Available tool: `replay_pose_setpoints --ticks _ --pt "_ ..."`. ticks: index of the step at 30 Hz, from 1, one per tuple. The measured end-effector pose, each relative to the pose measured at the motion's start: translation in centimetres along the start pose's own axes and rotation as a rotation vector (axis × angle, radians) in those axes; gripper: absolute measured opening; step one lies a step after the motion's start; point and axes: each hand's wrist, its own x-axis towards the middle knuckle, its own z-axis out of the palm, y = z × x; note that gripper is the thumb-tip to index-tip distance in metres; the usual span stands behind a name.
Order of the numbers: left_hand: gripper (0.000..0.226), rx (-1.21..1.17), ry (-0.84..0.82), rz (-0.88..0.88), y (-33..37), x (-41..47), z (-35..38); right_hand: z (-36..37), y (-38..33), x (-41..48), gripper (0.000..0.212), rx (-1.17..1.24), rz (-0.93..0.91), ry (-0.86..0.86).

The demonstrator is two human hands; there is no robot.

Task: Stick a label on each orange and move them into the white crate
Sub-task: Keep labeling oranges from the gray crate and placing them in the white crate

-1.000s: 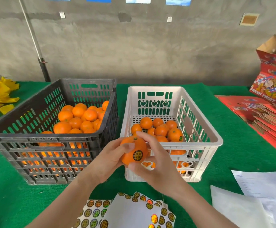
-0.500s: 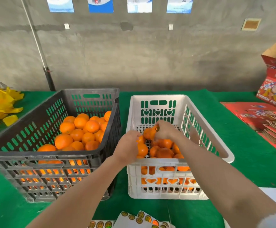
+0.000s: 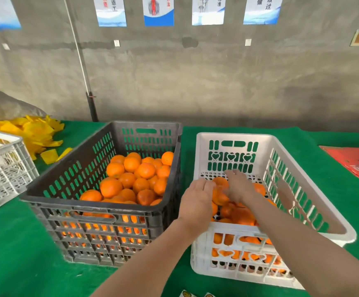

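Observation:
The white crate [image 3: 234,139] stands on the right with several oranges [image 3: 241,216] piled in its near half. My right hand [image 3: 237,186] is inside it, fingers spread flat over the fruit and holding nothing. My left hand [image 3: 198,199] hovers at the crate's left wall with straight fingers, touching an orange [image 3: 219,197] that lies between both hands. Left of it, the dark grey crate [image 3: 101,146] holds a heap of oranges [image 3: 131,179]. The top edges of label sheets [image 3: 187,294] peek in at the bottom border.
Green cloth [image 3: 13,254] covers the table. Another white basket [image 3: 1,168] sits at the far left with yellow scraps [image 3: 33,133] behind it. Flattened red cartons [image 3: 356,161] lie at the right edge. A concrete wall with posters runs close behind the crates.
Both hands carried the labelled orange from above the table into the white crate and let it go; the fingers have opened. The view tilted up, so the label sheets nearly left the frame.

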Motion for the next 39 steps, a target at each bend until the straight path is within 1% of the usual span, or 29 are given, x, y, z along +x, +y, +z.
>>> replay_pose_setpoints --ticks 2,4,5,6,8,9,10,12,13,15,16,18,19,21,23,24,26,27,28,30,31,32,33,34,35,36,37,38,39 --pt "0.038 0.021 0.104 0.124 0.6 -0.5 -1.2 -1.1 -1.8 -1.1 0.056 0.143 -0.132 0.22" --pt "0.034 -0.001 0.2 0.195 0.5 -0.8 -2.8 -1.9 -3.7 -2.7 0.043 0.272 -0.254 0.356" --pt "0.03 -0.037 0.233 0.168 -0.1 -0.7 -4.0 -2.2 -4.7 -3.6 0.038 0.326 -0.295 0.407" --pt "0.027 -0.083 0.263 0.083 -1.2 -0.3 -5.4 -2.5 -5.8 -4.5 0.034 0.374 -0.329 0.448" --pt "0.023 -0.115 0.21 -0.132 -4.5 0.6 -8.1 -3.1 -8.5 -6.3 0.026 0.475 -0.411 0.486" --pt "0.019 -0.045 0.122 -0.204 -6.6 1.2 -9.4 -3.3 -10.1 -7.1 0.023 0.507 -0.47 0.486" --pt "0.018 0.047 -0.023 -0.261 -8.6 1.6 -10.6 -3.4 -11.6 -7.7 0.02 0.512 -0.534 0.476" --pt "0.029 0.232 -0.413 -0.326 -11.8 1.6 -12.1 -3.3 -14.0 -8.4 0.02 0.455 -0.616 0.408" --pt "0.034 0.287 -0.592 -0.339 -13.1 1.4 -12.2 -3.1 -14.8 -8.5 0.022 0.409 -0.627 0.369" --pt "0.032 0.348 -0.856 -0.362 -15.1 0.6 -11.5 -2.8 -15.6 -8.4 0.026 0.327 -0.614 0.326" --pt "0.029 0.346 -0.936 -0.4 -15.7 0.4 -11.1 -2.8 -15.7 -8.3 0.026 0.307 -0.6 0.318" --pt "0.027 0.33 -0.998 -0.475 -16.1 0.4 -10.5 -3.0 -15.8 -8.3 0.027 0.28 -0.583 0.303" --pt "0.027 0.343 -1.002 -0.482 -16.0 0.5 -10.5 -3.1 -15.9 -8.4 0.027 0.262 -0.58 0.292" --pt "0.027 0.368 -1.023 -0.43 -15.7 0.7 -10.5 -3.2 -15.9 -8.8 0.026 0.249 -0.579 0.263" --pt "0.025 0.37 -1.023 -0.356 -15.8 0.6 -10.5 -3.3 -15.7 -10.1 0.026 0.31 -0.587 0.278" --pt "0.023 0.34 -0.986 -0.332 -16.1 0.5 -10.7 -3.1 -15.3 -11.2 0.025 0.363 -0.593 0.324" --pt "0.035 0.186 -0.796 -0.343 -16.5 0.5 -11.3 -2.2 -13.9 -14.0 0.022 0.501 -0.592 0.416" --pt "0.041 0.05 -0.653 -0.378 -16.5 0.4 -11.8 -1.3 -12.9 -15.6 0.021 0.57 -0.578 0.405" --pt "0.047 -0.118 -0.487 -0.438 -16.2 0.1 -12.4 -0.2 -11.7 -17.1 0.02 0.607 -0.556 0.351" --pt "0.053 -0.494 -0.133 -0.511 -15.3 -0.5 -13.6 2.5 -9.1 -19.4 0.018 0.557 -0.485 0.131" --pt "0.054 -0.671 -0.004 -0.492 -14.4 -0.9 -14.2 3.9 -7.6 -19.9 0.018 0.484 -0.435 -0.006" --pt "0.057 -0.822 0.065 -0.442 -13.2 -1.5 -14.9 5.4 -6.3 -20.1 0.021 0.391 -0.383 -0.143" --pt "0.059 -0.946 0.081 -0.373 -11.8 -2.3 -15.6 6.8 -5.1 -20.1 0.025 0.297 -0.326 -0.265" --pt "0.062 -1.026 0.061 -0.3 -10.4 -3.3 -16.0 7.8 -4.2 -20.0 0.029 0.222 -0.265 -0.359" --pt "0.064 -1.05 0.018 -0.227 -9.1 -4.5 -16.2 8.7 -3.6 -19.8 0.033 0.185 -0.223 -0.432" --pt "0.066 -1.03 -0.038 -0.17 -7.8 -5.8 -16.0 9.4 -3.2 -19.7 0.035 0.2 -0.189 -0.491" --pt "0.067 -1.015 -0.099 -0.148 -6.7 -7.2 -15.3 10.1 -2.9 -19.5 0.034 0.264 -0.175 -0.526" --pt "0.068 -1.03 -0.162 -0.164 -5.6 -8.6 -14.4 10.3 -3.0 -19.5 0.035 0.328 -0.172 -0.546" --pt "0.068 -1.073 -0.224 -0.218 -4.7 -10.0 -13.2 10.5 -3.3 -19.4 0.04 0.369 -0.179 -0.568"
